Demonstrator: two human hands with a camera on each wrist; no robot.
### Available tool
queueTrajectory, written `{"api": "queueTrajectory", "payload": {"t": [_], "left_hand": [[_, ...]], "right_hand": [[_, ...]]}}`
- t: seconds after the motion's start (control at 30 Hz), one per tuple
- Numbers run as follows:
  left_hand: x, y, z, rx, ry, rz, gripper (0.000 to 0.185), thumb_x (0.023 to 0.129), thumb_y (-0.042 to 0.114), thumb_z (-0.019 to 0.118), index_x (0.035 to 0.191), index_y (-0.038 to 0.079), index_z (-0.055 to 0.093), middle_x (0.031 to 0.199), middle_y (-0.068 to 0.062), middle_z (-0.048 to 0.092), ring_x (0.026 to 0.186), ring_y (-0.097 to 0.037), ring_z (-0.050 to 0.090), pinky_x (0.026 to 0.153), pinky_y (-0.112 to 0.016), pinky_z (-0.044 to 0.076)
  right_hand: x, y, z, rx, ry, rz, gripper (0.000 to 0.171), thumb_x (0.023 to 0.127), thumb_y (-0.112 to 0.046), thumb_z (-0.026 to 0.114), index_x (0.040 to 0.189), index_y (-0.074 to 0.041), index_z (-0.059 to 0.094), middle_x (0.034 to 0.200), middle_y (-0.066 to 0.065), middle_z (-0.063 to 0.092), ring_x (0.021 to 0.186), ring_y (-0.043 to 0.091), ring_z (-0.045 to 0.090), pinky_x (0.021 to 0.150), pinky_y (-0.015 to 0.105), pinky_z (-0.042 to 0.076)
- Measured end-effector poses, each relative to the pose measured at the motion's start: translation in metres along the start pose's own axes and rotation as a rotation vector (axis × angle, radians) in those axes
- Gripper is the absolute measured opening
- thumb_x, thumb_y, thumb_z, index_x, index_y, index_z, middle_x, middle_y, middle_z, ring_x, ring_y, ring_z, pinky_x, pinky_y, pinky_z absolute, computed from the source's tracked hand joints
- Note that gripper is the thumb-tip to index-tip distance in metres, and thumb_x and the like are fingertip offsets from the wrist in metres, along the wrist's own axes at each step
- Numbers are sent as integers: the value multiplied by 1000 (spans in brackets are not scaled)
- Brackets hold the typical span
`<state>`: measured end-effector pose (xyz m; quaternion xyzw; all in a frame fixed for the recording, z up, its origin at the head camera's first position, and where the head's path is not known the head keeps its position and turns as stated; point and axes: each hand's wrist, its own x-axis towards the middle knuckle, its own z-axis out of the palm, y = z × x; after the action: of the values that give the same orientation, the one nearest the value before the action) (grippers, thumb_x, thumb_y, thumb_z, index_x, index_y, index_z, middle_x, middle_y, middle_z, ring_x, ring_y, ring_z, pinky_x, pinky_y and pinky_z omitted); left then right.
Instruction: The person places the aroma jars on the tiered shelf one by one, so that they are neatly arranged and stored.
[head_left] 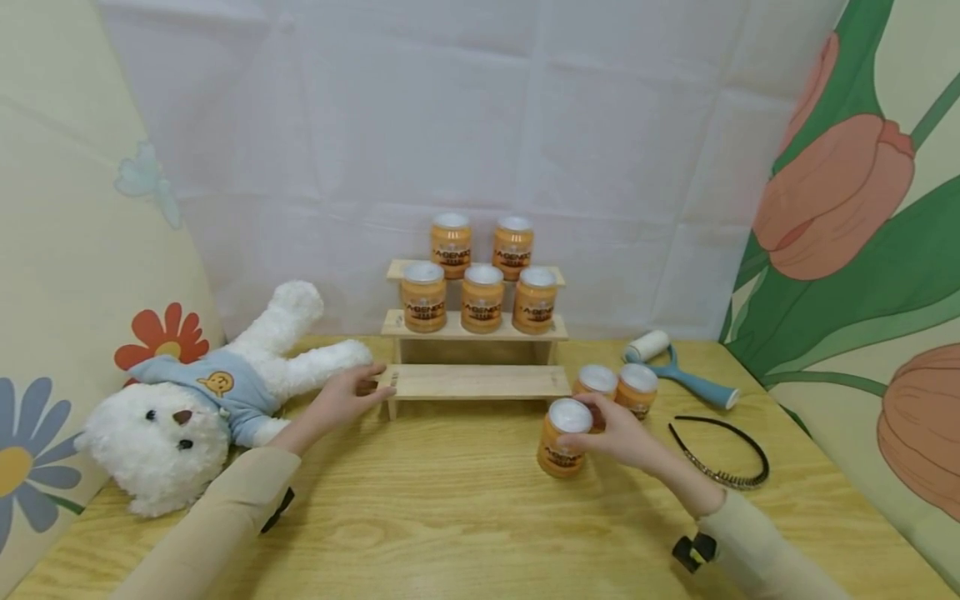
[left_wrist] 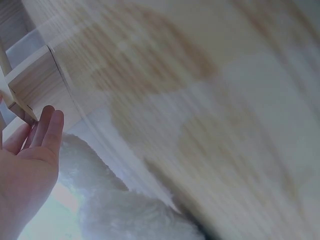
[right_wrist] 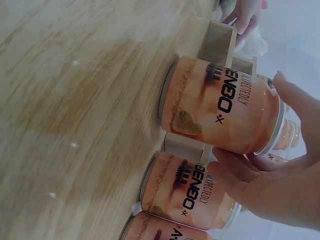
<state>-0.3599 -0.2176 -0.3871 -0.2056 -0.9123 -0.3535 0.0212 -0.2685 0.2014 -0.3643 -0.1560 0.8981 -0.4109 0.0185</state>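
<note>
My right hand has its grip closed around the upper part of an orange jar, fingers and thumb curled about its white lid and shoulder. The jar stands on the counter, in front of the wooden stepped rack and just ahead of 2 more orange jars to the rack's right. From the right wrist view the jar looks like a smooth, glossy cylinder with a printed label; I judge it rigid and somewhat slippery, so a hold high on the sides just under the lid should serve better than pinching the lid alone. I cannot tell whether it is glass or plastic, nor how full, so I would treat it as moderately heavy and breakable.

My left hand lies with a relaxed, flat grip, fingers straight, fingertips touching the left end of the rack's lowest step. The rack is pale, bare wood, stiff and square-edged, and probably light enough to slide if nudged. It carries 5 jars, 3 on the middle step and 2 on top.

A white plush bear, soft and fluffy, lies at the left. A lint roller and a thin black headband lie at the right.
</note>
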Motion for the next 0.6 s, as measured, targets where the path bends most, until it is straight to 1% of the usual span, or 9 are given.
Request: {"api": "queueTrajectory", "payload": {"t": [0.1,0.23,0.43,0.6], "left_hand": [[0,0,-1,3,1,-2,70,93,42,56,142,-4,36,143,-27,38,119,-44,50,94,-50,49],[-1,0,-2,4,9,-8,69,93,41,56,142,-4,36,142,-27,39,119,-44,50,94,-50,49],[0,0,-1,-2,18,15,65,93,35,58,139,-7,39,140,-28,41,116,-44,52,93,-49,50],[-1,1,1,-4,10,6,66,93,37,58,140,-5,39,141,-27,41,117,-43,52,93,-49,50]], "right_hand": [[3,-1,1,-20,9,4,73,78,-37,76,132,1,46,117,16,60,104,26,60,79,35,54],[6,-4,3,-11,0,-28,70,77,-36,77,129,2,49,114,15,62,99,23,61,76,33,54],[8,-5,7,7,6,-66,65,76,-35,79,125,-1,54,110,13,64,94,20,63,72,28,54],[9,-6,9,4,17,-90,60,75,-35,79,121,-4,57,105,9,65,90,15,63,69,25,54]]}}
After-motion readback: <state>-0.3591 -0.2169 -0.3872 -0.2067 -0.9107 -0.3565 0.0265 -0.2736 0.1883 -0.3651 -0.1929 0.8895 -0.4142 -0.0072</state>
